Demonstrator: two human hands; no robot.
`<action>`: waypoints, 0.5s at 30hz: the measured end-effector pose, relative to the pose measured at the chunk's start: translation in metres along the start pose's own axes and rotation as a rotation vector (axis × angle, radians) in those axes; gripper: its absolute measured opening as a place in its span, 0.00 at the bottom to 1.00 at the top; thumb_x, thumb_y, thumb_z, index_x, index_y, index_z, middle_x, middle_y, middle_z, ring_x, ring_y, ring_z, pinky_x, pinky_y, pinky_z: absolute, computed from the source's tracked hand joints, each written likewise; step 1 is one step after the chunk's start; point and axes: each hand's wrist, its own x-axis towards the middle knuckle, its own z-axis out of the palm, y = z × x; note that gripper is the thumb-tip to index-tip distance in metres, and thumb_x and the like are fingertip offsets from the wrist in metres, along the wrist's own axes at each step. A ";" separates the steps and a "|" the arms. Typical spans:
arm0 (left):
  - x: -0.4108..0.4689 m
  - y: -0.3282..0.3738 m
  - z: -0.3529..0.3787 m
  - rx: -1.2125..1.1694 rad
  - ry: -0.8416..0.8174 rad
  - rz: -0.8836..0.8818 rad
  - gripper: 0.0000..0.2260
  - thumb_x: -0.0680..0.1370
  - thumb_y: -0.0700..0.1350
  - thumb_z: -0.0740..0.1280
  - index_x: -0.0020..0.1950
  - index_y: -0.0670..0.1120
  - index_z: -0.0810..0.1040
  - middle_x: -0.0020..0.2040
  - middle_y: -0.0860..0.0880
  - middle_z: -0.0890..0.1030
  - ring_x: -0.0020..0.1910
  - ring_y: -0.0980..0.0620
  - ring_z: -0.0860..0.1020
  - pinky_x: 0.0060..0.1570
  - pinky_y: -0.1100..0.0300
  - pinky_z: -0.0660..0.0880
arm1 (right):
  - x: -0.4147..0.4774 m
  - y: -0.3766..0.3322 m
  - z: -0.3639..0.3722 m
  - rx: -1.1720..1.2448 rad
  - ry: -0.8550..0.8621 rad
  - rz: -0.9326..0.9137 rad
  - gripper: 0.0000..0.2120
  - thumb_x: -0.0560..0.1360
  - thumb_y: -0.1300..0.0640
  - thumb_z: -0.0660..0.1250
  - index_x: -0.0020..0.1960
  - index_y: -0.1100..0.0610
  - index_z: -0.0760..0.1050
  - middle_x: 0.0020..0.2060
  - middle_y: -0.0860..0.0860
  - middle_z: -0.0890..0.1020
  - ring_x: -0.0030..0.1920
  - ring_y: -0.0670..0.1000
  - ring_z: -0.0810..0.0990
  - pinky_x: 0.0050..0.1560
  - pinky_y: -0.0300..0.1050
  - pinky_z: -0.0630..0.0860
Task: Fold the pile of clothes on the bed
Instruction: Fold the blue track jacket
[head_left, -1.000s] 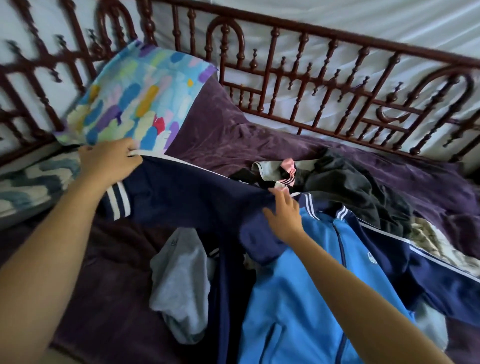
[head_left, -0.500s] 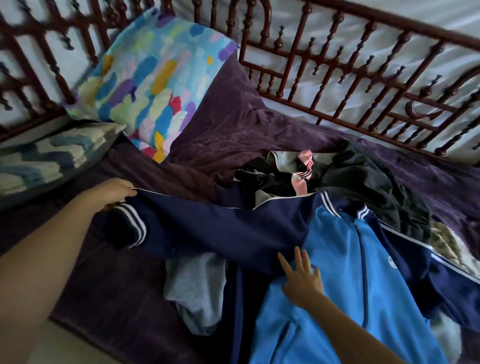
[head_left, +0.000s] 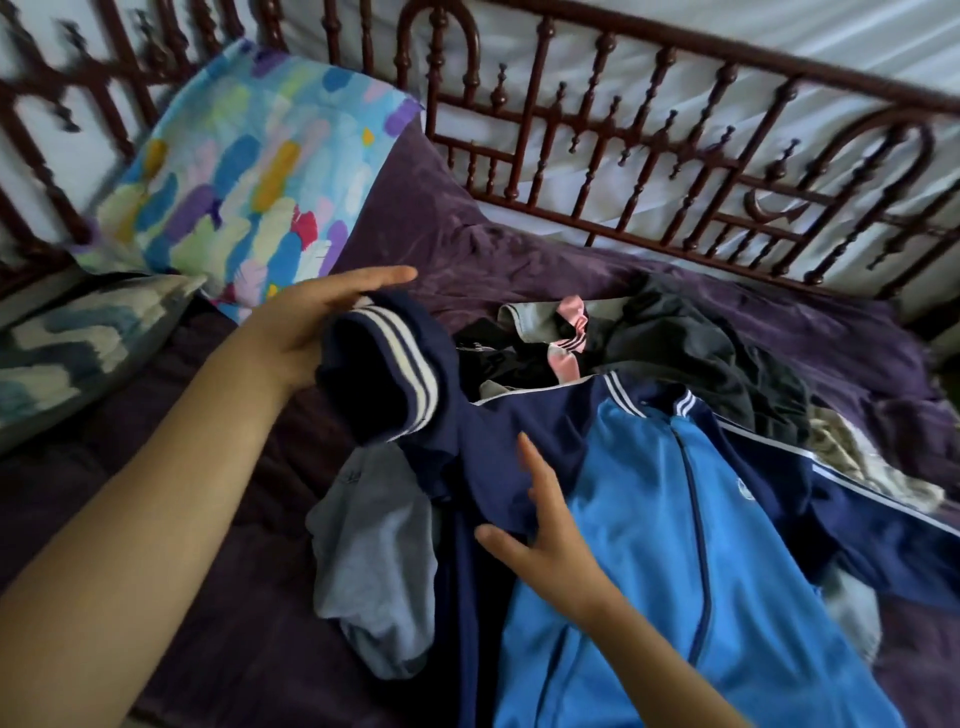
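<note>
A smooth, zip-front jacket (head_left: 675, 519), bright blue with navy sleeves, lies spread on the bed (head_left: 519, 260), over its crumpled purple cover. The left hand (head_left: 306, 327) holds up its ribbed, white-striped cuff (head_left: 395, 374): fingers nearly straight behind it, thumb hidden, so the grip is unclear. The right hand (head_left: 545, 535) rests flat and spread on the navy shoulder. A limp grey garment (head_left: 374, 561) lies just beside the jacket, and a dark rumpled pile (head_left: 701, 353) lies behind it.

A blue track jacket (head_left: 675, 519) of smooth, faintly shiny cloth lies on a crumpled, velvety purple bedspread (head_left: 519, 260), beside a matt grey garment (head_left: 374, 561); behind, a turned railing (head_left: 540, 93) of dark, glossy wood.
</note>
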 end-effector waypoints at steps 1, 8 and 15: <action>0.001 -0.002 0.025 -0.020 -0.055 0.020 0.12 0.66 0.45 0.66 0.45 0.46 0.85 0.44 0.45 0.78 0.41 0.53 0.79 0.43 0.64 0.78 | -0.008 -0.014 -0.005 0.104 0.067 -0.046 0.42 0.61 0.25 0.64 0.69 0.27 0.48 0.70 0.36 0.58 0.72 0.37 0.57 0.70 0.32 0.58; 0.011 -0.055 0.191 -0.077 -0.348 -0.216 0.11 0.79 0.41 0.56 0.53 0.38 0.75 0.38 0.44 0.82 0.34 0.52 0.81 0.39 0.63 0.79 | -0.049 -0.023 -0.071 0.302 0.795 0.055 0.33 0.62 0.55 0.78 0.60 0.37 0.66 0.58 0.46 0.77 0.50 0.39 0.76 0.48 0.28 0.72; 0.046 -0.148 0.238 0.523 -0.180 -0.091 0.20 0.78 0.42 0.62 0.70 0.49 0.65 0.54 0.46 0.77 0.51 0.49 0.75 0.45 0.62 0.70 | -0.131 0.061 -0.179 0.974 1.122 0.293 0.07 0.72 0.63 0.69 0.44 0.52 0.77 0.29 0.42 0.82 0.32 0.40 0.81 0.33 0.35 0.78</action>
